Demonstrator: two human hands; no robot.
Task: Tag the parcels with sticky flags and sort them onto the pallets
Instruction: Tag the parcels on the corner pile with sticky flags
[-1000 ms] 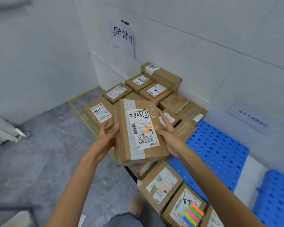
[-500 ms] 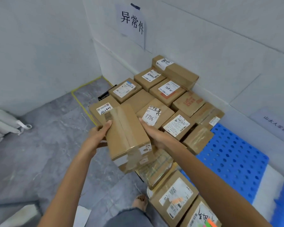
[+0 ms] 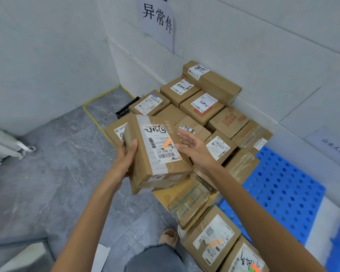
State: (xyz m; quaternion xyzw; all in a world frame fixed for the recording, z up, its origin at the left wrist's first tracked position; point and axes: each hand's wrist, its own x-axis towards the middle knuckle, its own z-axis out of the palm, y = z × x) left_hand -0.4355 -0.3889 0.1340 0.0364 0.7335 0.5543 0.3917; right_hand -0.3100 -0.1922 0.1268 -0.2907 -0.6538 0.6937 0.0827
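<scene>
A brown cardboard parcel (image 3: 155, 154) with a white shipping label and an orange sticky flag (image 3: 167, 143) on it is held above the stack of parcels. My left hand (image 3: 128, 156) grips its left side, thumb on the top face. My right hand (image 3: 192, 148) hovers just off its right edge with the fingers spread, not holding it. Below lies a pile of several cardboard parcels (image 3: 202, 107) on a pallet by the wall. A blue perforated pallet (image 3: 283, 189) lies to the right.
A paper sign (image 3: 157, 20) hangs on the white wall above the pile. Yellow tape (image 3: 94, 107) marks the grey floor at the corner. A black crate (image 3: 126, 110) pokes out behind the pile. A white bag (image 3: 4, 146) lies at left. More flagged parcels (image 3: 212, 238) sit near my foot.
The parcel has been turned over, so its label and orange flag face up again. My right hand has let go and opened beside it; my left hand still holds it.
</scene>
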